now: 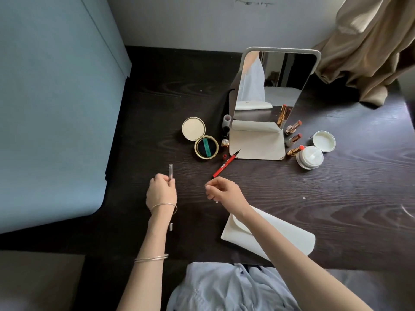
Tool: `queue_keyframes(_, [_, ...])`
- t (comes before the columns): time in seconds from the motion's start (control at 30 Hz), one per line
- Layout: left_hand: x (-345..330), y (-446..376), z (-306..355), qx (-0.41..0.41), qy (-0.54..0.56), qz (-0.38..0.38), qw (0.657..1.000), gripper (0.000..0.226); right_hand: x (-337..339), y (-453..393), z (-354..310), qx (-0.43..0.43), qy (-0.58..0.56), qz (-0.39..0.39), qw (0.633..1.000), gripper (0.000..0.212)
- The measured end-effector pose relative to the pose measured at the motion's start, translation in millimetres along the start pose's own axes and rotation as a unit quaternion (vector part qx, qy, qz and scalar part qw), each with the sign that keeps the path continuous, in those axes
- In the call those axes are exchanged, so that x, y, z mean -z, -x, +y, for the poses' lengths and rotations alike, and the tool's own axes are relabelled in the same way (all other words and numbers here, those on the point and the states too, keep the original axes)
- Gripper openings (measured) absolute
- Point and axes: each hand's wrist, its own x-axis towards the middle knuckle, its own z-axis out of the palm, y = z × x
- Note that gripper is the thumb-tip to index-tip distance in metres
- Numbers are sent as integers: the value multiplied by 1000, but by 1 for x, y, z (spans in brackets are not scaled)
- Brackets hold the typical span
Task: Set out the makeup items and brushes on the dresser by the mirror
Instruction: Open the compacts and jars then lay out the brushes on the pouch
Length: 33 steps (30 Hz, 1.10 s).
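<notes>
Fingers of the left hand [161,189] curl around a slim clear stick [171,172] that pokes up above the knuckles. Beyond it lies the open gold compact [199,137]. Farther right, the right hand [222,191] hovers loosely curled, holding nothing, just below the red liner pen [225,164] near the mirror [269,86].

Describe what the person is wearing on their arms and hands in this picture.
Both forearms are bare, with no sleeves reaching them. The left arm carries thin metal bangles: one at the wrist just below the left hand, and a pair higher up the forearm. The right hand and its arm show no jewellery. A pale blue garment covers the body below.
</notes>
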Motion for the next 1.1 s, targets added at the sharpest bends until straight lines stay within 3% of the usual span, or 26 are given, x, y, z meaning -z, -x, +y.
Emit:
queue_keyframes(0.1, [-4,23,30,-60,115,-66,989,17,9,8,-8,2,-14,-5,1000,16])
queue_keyframes(0.2, [-20,51,62,-47,302,-148,941,2,23,18,-17,-13,-84,-10,996,21])
queue_keyframes(0.37, [-46,83,107,-62,315,-213,923,7,71,39,-6,-11,-40,79,996,20])
queue_keyframes(0.47, [-63,103,128,-29,394,-330,857,24,98,51,3,-28,-108,41,993,19])
queue_keyframes(0.6, [-75,129,150,-24,477,-387,789,32,133,66,13,-25,-187,32,982,21])
queue_keyframes(0.73, [-91,147,162,21,501,-365,785,35,149,72,26,-2,-133,72,989,18])
queue_keyframes(0.87, [-114,160,176,80,489,-308,812,31,160,72,45,14,55,139,989,25])
queue_keyframes(1.1, [-137,168,196,151,518,-242,806,27,181,78,47,8,317,170,933,37])
